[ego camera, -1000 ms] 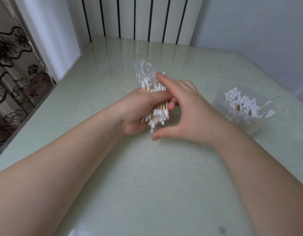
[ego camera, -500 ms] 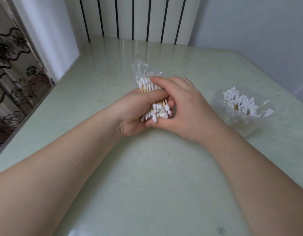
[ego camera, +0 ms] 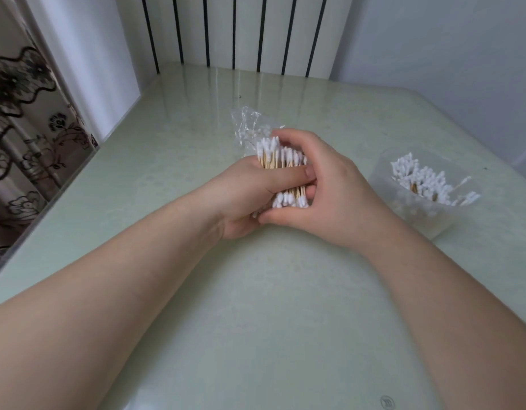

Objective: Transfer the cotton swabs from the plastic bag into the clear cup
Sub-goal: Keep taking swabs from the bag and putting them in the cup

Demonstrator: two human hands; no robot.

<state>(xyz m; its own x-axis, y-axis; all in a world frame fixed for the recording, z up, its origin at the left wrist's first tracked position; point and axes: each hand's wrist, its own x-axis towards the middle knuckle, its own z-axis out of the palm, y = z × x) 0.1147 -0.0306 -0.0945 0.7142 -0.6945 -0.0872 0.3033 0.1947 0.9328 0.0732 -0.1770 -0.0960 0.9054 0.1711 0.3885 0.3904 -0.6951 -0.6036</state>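
A bundle of cotton swabs (ego camera: 281, 156) with wooden sticks and white tips sits in a crinkled clear plastic bag (ego camera: 246, 125) over the middle of the table. My left hand (ego camera: 247, 193) grips the bundle around its middle, thumb across the sticks. My right hand (ego camera: 330, 187) wraps around the same bundle from the right, fingers curled over the far tips and thumb under the near tips. The clear cup (ego camera: 427, 202) stands to the right and holds several swabs (ego camera: 418, 179).
The pale green glossy table (ego camera: 270, 306) fills the view. A white wall with black vertical stripes runs along its far edge, a flowered curtain (ego camera: 25, 137) hangs at the left, and a plain wall rises at the right.
My right hand went from open beside the bundle to curled around it, thumb tucked under the near tips. My left hand kept its grip.
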